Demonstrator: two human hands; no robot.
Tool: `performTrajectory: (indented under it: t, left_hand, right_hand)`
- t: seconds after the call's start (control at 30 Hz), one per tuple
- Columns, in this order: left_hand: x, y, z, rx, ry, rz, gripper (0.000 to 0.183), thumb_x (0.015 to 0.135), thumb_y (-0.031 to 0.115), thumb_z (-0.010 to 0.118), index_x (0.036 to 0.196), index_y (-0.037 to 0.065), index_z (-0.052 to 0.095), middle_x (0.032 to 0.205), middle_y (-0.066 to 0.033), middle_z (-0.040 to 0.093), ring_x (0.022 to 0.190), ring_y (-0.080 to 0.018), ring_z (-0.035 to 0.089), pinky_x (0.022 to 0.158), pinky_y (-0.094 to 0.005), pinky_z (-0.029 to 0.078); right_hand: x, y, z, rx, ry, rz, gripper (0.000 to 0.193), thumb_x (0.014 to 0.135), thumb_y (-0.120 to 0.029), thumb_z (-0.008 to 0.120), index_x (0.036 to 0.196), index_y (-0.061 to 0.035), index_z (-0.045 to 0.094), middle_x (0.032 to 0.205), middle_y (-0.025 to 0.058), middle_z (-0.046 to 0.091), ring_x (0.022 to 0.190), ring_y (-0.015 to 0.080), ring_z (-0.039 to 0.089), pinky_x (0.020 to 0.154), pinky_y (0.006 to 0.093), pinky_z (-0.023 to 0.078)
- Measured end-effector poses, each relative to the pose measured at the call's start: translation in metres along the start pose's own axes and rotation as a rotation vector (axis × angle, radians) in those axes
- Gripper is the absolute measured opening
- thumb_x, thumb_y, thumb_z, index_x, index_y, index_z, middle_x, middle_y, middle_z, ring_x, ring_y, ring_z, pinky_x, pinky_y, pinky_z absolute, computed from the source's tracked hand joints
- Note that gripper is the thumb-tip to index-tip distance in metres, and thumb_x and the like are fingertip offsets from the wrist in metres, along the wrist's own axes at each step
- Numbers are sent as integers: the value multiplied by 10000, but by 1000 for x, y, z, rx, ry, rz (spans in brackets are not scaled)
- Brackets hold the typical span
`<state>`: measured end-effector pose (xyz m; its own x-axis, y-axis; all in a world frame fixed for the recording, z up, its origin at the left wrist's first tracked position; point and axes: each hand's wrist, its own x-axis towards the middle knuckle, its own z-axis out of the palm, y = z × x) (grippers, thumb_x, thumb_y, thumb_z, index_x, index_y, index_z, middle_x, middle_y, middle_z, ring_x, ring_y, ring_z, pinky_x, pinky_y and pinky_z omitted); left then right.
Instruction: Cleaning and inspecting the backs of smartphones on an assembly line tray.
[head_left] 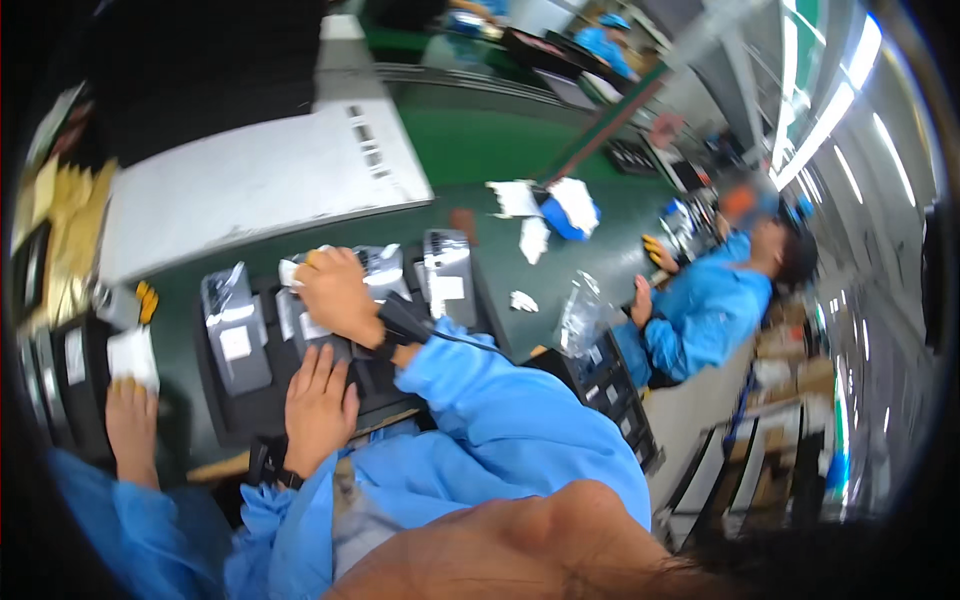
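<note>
In the black tray (240,418), a gray flat device (311,328) is lying lengthwise away from the wearer, left hand (318,408) resting flat at its near end, right hand (342,296) clutching white cloth (288,272) beyond.

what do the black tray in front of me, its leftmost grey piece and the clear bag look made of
Black tray: probably matte plastic or foam, showing little shine.
Leftmost grey piece: plastic or metal, unclear which, under what looks like glossy plastic film, given the bright streaks.
Clear bag: likely thin, shiny plastic, see-through and wrinkled.
</note>
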<state>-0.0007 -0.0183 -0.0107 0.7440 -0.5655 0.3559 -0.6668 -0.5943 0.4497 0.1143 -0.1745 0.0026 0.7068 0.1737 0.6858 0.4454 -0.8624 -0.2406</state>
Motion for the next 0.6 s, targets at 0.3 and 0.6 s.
performTrajectory:
  t: [0.3, 0.6]
  left_hand:
    - [3, 3, -1, -8, 43, 9, 386, 882, 243, 656, 1205, 30, 652, 1367, -157, 560, 1324, -331, 485, 1018, -455, 436]
    - [-1, 2, -4, 28, 16, 18, 403, 875, 267, 650, 1188, 13, 655, 1400, -175, 537, 1354, -344, 449, 1026, -491, 427]
  right_hand:
    - [45, 27, -19, -105, -29, 56, 64, 787, -136, 702, 796, -73, 691, 786, 126, 651, 795, 333, 624, 722, 451, 482]
    - [31, 17, -22, 32, -82, 101, 119, 803, -126, 739, 874, -43, 691, 853, 135, 631, 835, 337, 606, 741, 436, 479]
